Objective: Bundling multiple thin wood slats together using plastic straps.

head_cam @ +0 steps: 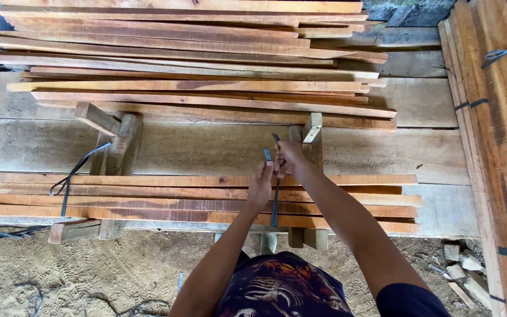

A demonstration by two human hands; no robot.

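The person's left hand (260,182) is clenched around one end of a dark strap (274,202), and the right hand (289,157), just beyond and to the right of it, grips the other end, which sticks up above the fist. Both hands meet over a low bundle of reddish wooden slats (148,196) resting on two wooden cradle frames (115,144). The strap runs down from the hands across the near edge of the slats. Well to the left of the hands, a second dark strap (71,176) lies loose over the same bundle. Beyond the hands a larger stack of slats (195,64) lies unbound. Far to the right, finished bundles (494,147) are already banded with dark straps.
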